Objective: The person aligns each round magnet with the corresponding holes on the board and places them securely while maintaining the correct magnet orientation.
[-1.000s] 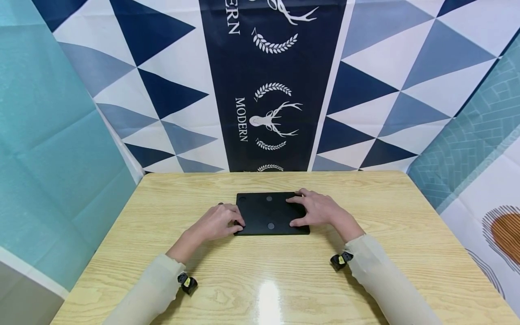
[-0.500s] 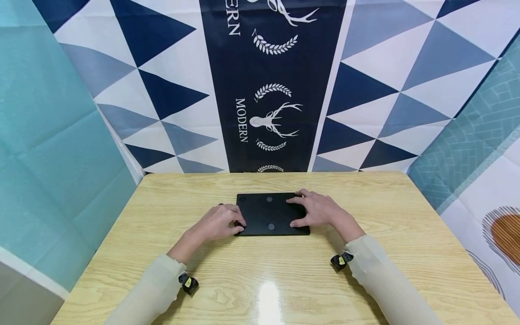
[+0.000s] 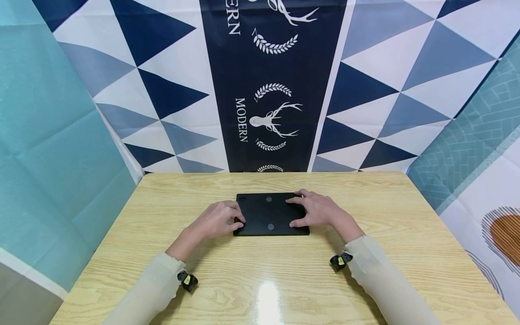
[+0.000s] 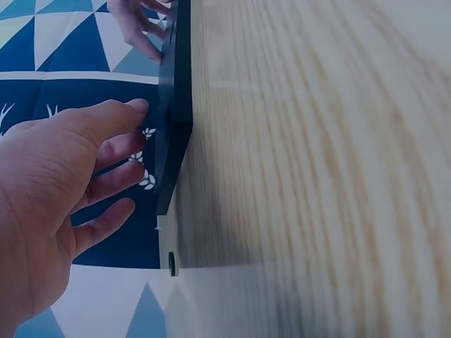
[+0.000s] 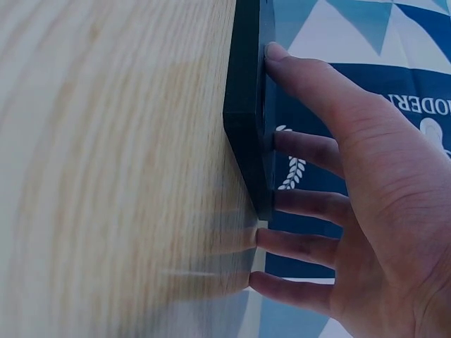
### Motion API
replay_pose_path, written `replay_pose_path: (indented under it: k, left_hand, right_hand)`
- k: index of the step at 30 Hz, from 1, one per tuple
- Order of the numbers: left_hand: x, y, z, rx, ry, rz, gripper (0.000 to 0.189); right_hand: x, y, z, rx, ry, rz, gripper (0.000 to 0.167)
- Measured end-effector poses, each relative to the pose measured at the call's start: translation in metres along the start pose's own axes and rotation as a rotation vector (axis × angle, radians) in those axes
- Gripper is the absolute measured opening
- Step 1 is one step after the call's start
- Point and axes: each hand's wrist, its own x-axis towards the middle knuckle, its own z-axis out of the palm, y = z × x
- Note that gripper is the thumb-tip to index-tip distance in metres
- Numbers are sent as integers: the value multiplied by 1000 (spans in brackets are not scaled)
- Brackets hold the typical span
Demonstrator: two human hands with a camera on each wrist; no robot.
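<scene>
A flat black rectangular panel (image 3: 276, 212) lies on the table, with round spots on its upper face. Over its near left corner is my left hand (image 3: 221, 219). In the left wrist view, the thumb and loosely bent fingers of that hand (image 4: 63, 165) stand a little apart from the panel (image 4: 182, 63), with nothing seen between them. My right hand (image 3: 318, 210) rests on the panel's right end. Seen from the right wrist, its thumb and extended fingers (image 5: 310, 204) touch the panel (image 5: 243, 70) and the table beyond.
The light wooden table (image 3: 268, 266) ends at a patterned cloth wall (image 3: 270, 90) behind the panel. A small dark round piece (image 4: 172, 264) sits on the table past the panel's left end, in the left wrist view.
My left hand has risen slightly from the panel's near left corner, and the small dark piece behind it is now hidden in the head view. The right hand stays put.
</scene>
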Motion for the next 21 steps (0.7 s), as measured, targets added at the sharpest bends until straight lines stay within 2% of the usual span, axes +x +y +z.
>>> replay_pose_path:
  k: [11, 21]
  left_hand:
    - [0, 0, -4, 28, 8, 4, 6]
    - [-2, -5, -4, 79, 45, -21, 7]
  right_hand:
    - [0, 1, 1, 0, 1, 5, 83]
    - [0, 0, 1, 4, 9, 5, 82]
